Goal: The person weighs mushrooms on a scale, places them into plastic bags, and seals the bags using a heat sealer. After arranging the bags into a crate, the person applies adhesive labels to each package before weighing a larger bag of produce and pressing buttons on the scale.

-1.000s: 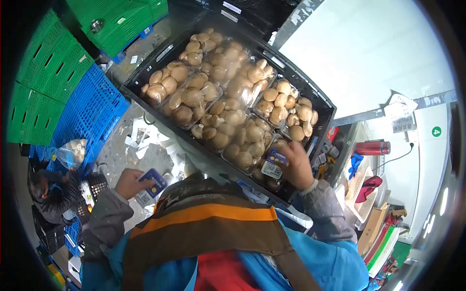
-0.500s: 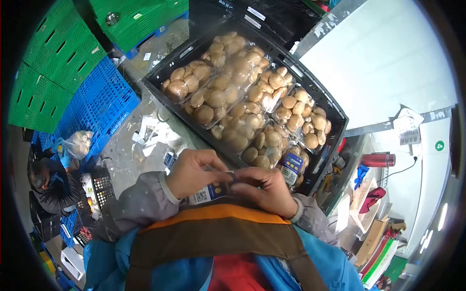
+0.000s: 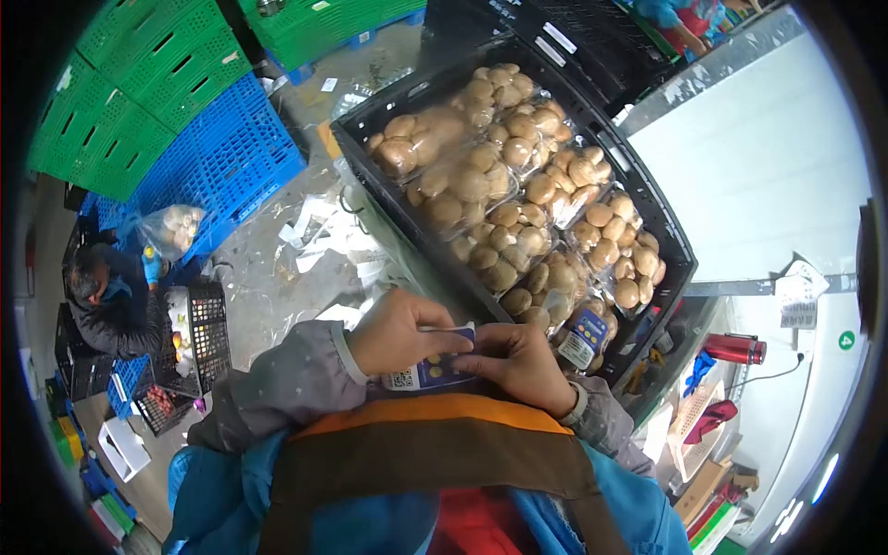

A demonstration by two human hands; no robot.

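Just above my apron, my left hand (image 3: 393, 340) pinches blue printed labels (image 3: 433, 372) with a QR code and yellow dots. My right hand (image 3: 523, 363) has its thumb and finger closed at the right edge of the same labels. Beyond the hands is a black crate (image 3: 407, 199) filled with clear-wrapped packs of brown mushrooms (image 3: 504, 236). At the crate's near corner, one mushroom pack carries a blue and white label (image 3: 585, 338) of the same look. It lies just past my right hand.
Left stand blue pallets (image 3: 222, 153) and green crates (image 3: 153, 69). A person (image 3: 116, 305) in blue gloves works there with a bagged item. White scraps (image 3: 324, 231) litter the floor. Right are a white basket (image 3: 703, 416) and a red flask (image 3: 735, 349). Another person (image 3: 680, 23) appears at the top.
My view has shifted, so the crate sits further right and lower. The labels in my fingers show more, with a corner raised between my hands. The person at left has moved slightly.
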